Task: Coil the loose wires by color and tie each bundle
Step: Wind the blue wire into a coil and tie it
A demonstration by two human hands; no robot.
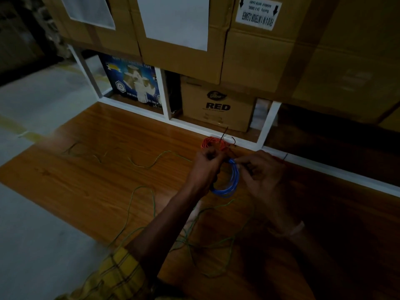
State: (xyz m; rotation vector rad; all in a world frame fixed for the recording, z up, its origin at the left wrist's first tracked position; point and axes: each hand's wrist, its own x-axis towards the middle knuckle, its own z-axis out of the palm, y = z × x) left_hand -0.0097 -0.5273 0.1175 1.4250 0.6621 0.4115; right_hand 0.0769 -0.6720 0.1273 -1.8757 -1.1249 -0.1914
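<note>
- Dim light hides what the left hand (pixel 207 158) and right hand (pixel 257 169) pinch atop the blue coil (pixel 229 182).
- Orange coil (pixel 213 144) at 12 o'clock; green wire (pixel 149 204) sprawls at 7 o'clock across the bench (pixel 86 165).

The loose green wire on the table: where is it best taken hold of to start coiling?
Probably at the free end of the green wire, left of the left hand. It lies flat and clear on bare table, so pinch from above; nearer loops tangle under the forearms.

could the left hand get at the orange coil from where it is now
Probably yes. The left hand sits right beside the orange coil with nothing between them, but its fingers are busy on the blue coil and would have to let go first.
</note>
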